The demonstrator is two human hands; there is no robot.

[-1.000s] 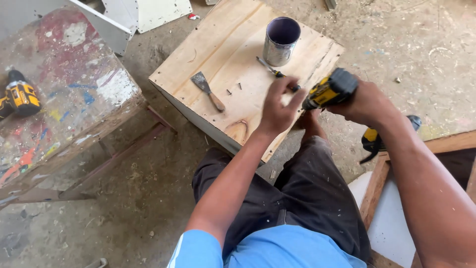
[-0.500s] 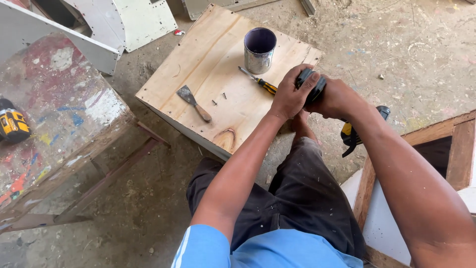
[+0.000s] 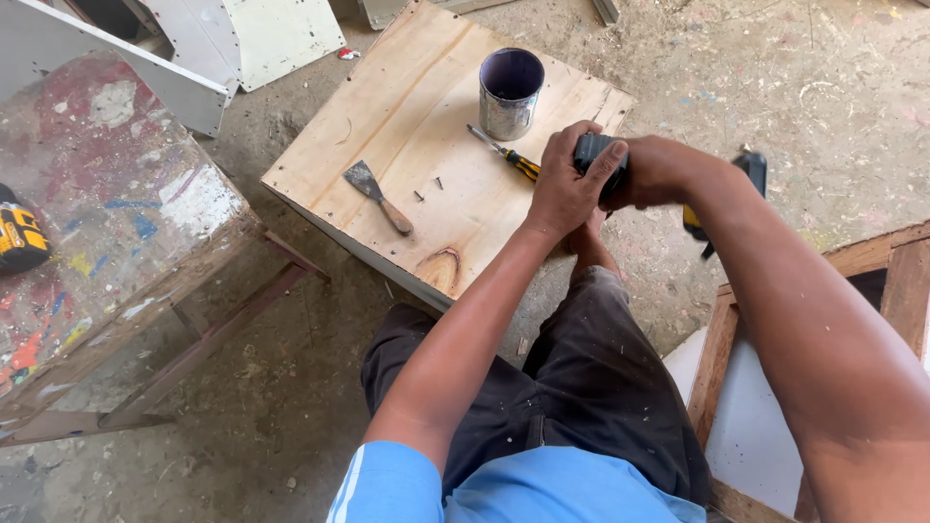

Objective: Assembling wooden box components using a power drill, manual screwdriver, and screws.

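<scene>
together, left hand [image 3: 567,184], right hand [image 3: 659,169], closed around black drill [image 3: 593,150]

Both hands gripped a black power tool [image 3: 599,155] at the edge of the plywood surface [image 3: 407,97]: left hand [image 3: 567,189] over it, right hand [image 3: 659,169] behind. A tin can [image 3: 510,94], screwdriver [image 3: 504,153] and putty knife [image 3: 376,196] lay nearby.

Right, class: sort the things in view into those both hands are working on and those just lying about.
In hand: left hand, right hand, black power tool.

Lying about: screwdriver, tin can, putty knife, loose screws, yellow drill.
</scene>
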